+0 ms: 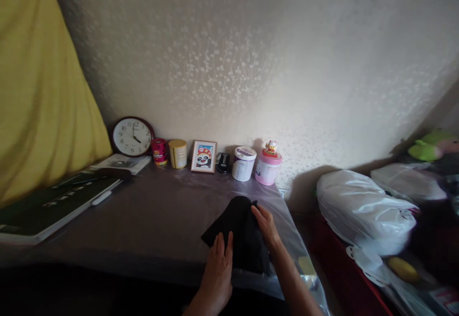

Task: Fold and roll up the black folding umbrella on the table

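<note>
A piece of black cloth (245, 239), partly folded over, lies near the front right part of the table. My left hand (219, 268) rests on its left side, fingers stretched out and lying flat. At the cloth's upper right edge my right hand (266, 224) is closed, with a bit of the fabric pinched between thumb and fingers. The cloth bulges up between the two hands, and its lower end reaches the table's front edge. What kind of article it is cannot be made out.
Along the wall stand a clock (133, 136), a red can (159, 152), a yellow-lidded tin (178, 154), a framed panda picture (203, 157), a white tub (244, 164) and a pink tub (268, 169). A green board (53, 201) lies left; a white plastic bag (362, 211) sits right, beyond the table edge.
</note>
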{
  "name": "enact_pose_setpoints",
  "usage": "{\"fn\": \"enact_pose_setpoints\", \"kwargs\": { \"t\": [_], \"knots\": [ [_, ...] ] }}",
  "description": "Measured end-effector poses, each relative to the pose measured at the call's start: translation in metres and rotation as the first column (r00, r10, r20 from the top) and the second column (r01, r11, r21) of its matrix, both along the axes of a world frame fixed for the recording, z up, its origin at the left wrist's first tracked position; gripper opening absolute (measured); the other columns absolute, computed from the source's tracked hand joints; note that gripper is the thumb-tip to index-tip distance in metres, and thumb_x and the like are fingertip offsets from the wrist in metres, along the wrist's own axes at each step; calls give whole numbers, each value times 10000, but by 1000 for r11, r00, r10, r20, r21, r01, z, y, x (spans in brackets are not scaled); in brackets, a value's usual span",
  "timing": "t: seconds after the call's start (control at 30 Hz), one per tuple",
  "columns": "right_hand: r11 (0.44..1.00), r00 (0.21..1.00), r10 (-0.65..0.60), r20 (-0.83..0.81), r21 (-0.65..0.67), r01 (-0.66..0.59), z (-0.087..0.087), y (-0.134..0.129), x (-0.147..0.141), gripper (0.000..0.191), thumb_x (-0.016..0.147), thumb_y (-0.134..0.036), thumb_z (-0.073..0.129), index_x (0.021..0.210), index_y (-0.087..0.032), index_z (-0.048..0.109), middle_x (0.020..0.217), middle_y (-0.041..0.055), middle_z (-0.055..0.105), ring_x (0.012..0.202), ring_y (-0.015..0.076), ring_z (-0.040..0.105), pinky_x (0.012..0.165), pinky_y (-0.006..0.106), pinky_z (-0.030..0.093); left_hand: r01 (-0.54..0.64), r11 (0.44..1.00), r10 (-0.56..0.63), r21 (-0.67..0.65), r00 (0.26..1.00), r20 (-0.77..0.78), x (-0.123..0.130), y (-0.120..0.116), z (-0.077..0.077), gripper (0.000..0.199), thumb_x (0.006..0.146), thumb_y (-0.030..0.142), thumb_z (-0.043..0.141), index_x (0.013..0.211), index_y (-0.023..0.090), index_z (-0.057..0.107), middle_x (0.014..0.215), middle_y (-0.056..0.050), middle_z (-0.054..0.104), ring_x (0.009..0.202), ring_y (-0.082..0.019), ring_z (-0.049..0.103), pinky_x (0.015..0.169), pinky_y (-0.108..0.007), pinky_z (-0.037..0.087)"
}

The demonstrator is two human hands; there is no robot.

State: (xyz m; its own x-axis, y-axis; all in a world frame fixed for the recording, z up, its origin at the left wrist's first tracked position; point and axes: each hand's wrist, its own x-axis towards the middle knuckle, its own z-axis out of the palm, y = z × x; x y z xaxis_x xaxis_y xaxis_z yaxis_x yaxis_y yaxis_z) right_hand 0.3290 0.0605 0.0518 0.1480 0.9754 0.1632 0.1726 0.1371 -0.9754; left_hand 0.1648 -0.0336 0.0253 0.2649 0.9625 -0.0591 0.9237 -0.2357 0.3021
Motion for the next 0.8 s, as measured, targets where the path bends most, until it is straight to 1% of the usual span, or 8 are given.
{"fn": "enact_pose_setpoints", "kwargs": {
  "t": [0.13, 0.3, 0.4, 0.47, 0.53, 0.67, 0.73, 0.8],
  "knots": [
    [1000, 1000, -8, 26, -14, 8, -4, 16, -17, 482, 695, -560, 568, 865, -121, 670, 650, 20, 627, 600, 163, 548, 502, 240, 406, 18, 1000, -18, 6, 1000, -21, -1, 1, 0, 911, 548, -102, 388, 1407, 73, 140, 1471, -227, 160, 1354, -296, 178, 1087, -403, 242],
    [991, 975, -123, 183, -24, 130, -13, 32, -36, 434, 711, -437, 571, 991, -118, 660, 728, 58, 683, 678, 203, 615, 584, 278, 467, 44, 999, -45, 31, 999, 10, -2, 2, -7, 797, 539, -61, 424, 1328, 16, 337, 1468, -226, 183, 1356, -310, 169, 1086, -428, 246],
    [989, 955, -100, 278, -81, 127, -18, 36, -43, 443, 753, -363, 531, 1108, -107, 600, 801, 80, 701, 695, 205, 640, 588, 279, 477, 41, 997, -44, 63, 998, 44, -2, 3, -10, 807, 516, -64, 420, 1315, 32, 361, 1462, -209, 223, 1357, -297, 182, 1081, -422, 262],
    [989, 934, -63, 351, -107, 107, -20, 36, -46, 444, 773, -338, 518, 1153, -112, 560, 811, 75, 705, 711, 201, 650, 585, 270, 475, 38, 994, -45, 107, 997, 65, -3, 4, -14, 812, 526, -59, 409, 1326, 60, 349, 1448, -188, 275, 1350, -281, 213, 1075, -421, 277],
    [992, 913, -1, 407, -114, 52, -20, 35, -48, 433, 803, -336, 492, 1176, -119, 530, 750, 51, 705, 688, 186, 654, 587, 260, 470, 29, 989, -39, 143, 997, 70, -4, 5, -20, 796, 547, -52, 399, 1331, 69, 338, 1431, -182, 314, 1336, -270, 255, 1068, -416, 294],
    [987, 890, 155, 430, -107, -121, -13, 28, -50, 368, 851, -338, 413, 1128, -127, 534, 695, 27, 705, 614, 149, 647, 608, 252, 471, 19, 985, -28, 171, 998, 51, -13, 2, -42, 708, 620, -33, 392, 1323, 24, 322, 1398, -215, 354, 1301, -282, 327, 1044, -410, 340],
    [981, 873, 191, 448, -98, -164, -9, 24, -52, 316, 843, -309, 416, 1069, -144, 563, 746, 28, 716, 620, 137, 647, 627, 248, 471, 29, 965, -50, 260, 996, 76, -19, -2, -50, 639, 685, 10, 391, 1319, 11, 306, 1369, -224, 390, 1270, -279, 379, 1013, -407, 384],
    [980, 844, 199, 499, -84, -181, -6, 19, -54, 275, 830, -262, 424, 1031, -167, 586, 781, 18, 723, 651, 135, 650, 648, 244, 466, -6, 919, -47, 394, 991, 125, -25, -7, -50, 549, 756, 77, 382, 1296, 7, 317, 1308, -226, 452, 1209, -276, 454, 963, -409, 436]
  ]
}}
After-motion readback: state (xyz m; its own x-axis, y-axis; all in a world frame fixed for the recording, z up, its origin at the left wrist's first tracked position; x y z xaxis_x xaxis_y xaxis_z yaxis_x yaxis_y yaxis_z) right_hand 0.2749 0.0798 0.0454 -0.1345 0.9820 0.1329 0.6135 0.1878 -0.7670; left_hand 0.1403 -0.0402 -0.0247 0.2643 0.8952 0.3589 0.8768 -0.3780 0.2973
